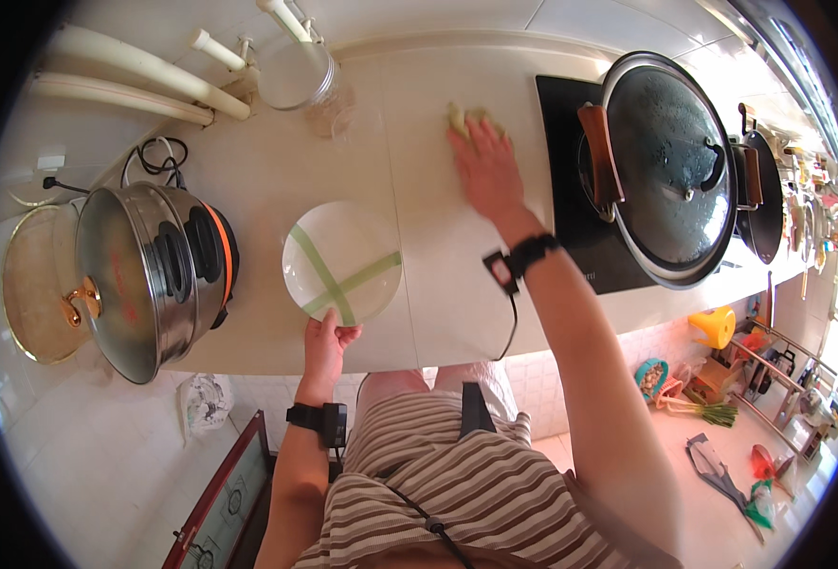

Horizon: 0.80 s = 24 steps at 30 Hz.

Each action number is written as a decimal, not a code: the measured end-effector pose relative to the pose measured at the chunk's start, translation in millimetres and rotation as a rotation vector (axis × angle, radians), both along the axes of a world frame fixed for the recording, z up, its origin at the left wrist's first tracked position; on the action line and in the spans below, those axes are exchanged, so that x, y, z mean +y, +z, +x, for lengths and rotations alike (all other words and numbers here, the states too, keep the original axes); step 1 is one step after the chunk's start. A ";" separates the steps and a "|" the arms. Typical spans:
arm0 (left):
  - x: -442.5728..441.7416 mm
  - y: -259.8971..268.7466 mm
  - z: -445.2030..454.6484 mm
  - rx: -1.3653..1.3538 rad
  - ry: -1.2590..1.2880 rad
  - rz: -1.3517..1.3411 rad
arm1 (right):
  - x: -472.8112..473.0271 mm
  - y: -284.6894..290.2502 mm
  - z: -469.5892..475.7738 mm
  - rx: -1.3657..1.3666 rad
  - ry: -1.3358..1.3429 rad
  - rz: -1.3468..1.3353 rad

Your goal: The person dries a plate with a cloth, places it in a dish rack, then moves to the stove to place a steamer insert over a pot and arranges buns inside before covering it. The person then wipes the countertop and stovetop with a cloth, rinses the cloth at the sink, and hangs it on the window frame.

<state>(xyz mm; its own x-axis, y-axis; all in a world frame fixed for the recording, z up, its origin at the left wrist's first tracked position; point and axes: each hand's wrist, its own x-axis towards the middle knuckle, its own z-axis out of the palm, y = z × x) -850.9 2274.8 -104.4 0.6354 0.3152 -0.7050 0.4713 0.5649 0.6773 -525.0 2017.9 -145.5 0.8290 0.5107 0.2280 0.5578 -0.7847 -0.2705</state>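
Note:
A white plate with crossed green stripes [344, 235] lies at the front of the pale countertop [440, 299]. My left hand [326, 352] grips its near rim, the thumb on top. Farther back and to the right, my right hand [489, 167] presses flat on a yellowish-green cloth [456, 117], which shows only around the fingertips. Both wrists wear black straps with small devices.
At right, a large lidded pan [664, 171] stands on a black cooktop [568, 249]. A lidded steel pot [170, 284] stands left, near cables [156, 158]. A clear jar [330, 99] stands by white pipes [134, 78] at the back.

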 end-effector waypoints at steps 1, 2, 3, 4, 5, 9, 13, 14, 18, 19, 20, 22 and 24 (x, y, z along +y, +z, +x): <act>-0.4 -2.0 2.1 0.011 0.003 0.002 | 7.7 -0.7 29.3 -0.001 -0.023 0.042; -1.0 -3.7 3.4 0.040 0.011 0.011 | 16.2 -0.6 54.0 -0.013 -0.044 0.088; -1.7 -5.7 5.5 0.016 0.021 0.004 | 23.3 0.0 71.3 -0.028 -0.070 0.129; -3.2 -7.0 6.7 0.007 0.038 0.004 | 30.0 0.3 80.8 -0.042 -0.076 0.128; -4.7 -8.1 8.1 0.003 0.051 0.002 | 33.4 1.0 82.5 -0.050 -0.094 0.121; -5.4 -11.4 18.9 -0.007 0.060 -0.017 | 17.9 4.1 15.0 -0.016 -0.032 0.030; 0.4 -11.3 28.4 0.018 0.041 -0.014 | -39.6 23.6 -119.2 0.114 -0.053 0.055; 0.8 -11.4 30.7 0.048 0.040 -0.007 | -56.1 31.2 -143.7 0.200 -0.095 0.005; 2.0 -9.7 42.2 0.056 0.080 0.000 | -88.7 51.1 -179.4 0.300 -0.189 -0.066; 1.2 -8.5 44.0 0.054 0.099 -0.015 | -86.4 50.3 -168.4 0.372 -0.211 -0.117; 0.7 -6.8 45.2 0.037 0.112 -0.039 | -79.8 45.7 -150.0 0.327 -0.240 -0.099; -4.1 -4.3 44.2 0.003 0.125 -0.039 | -59.1 28.2 -98.6 0.230 -0.308 0.021; -14.7 -1.2 35.6 0.003 0.117 -0.083 | -37.6 14.6 -66.4 0.017 -0.303 0.118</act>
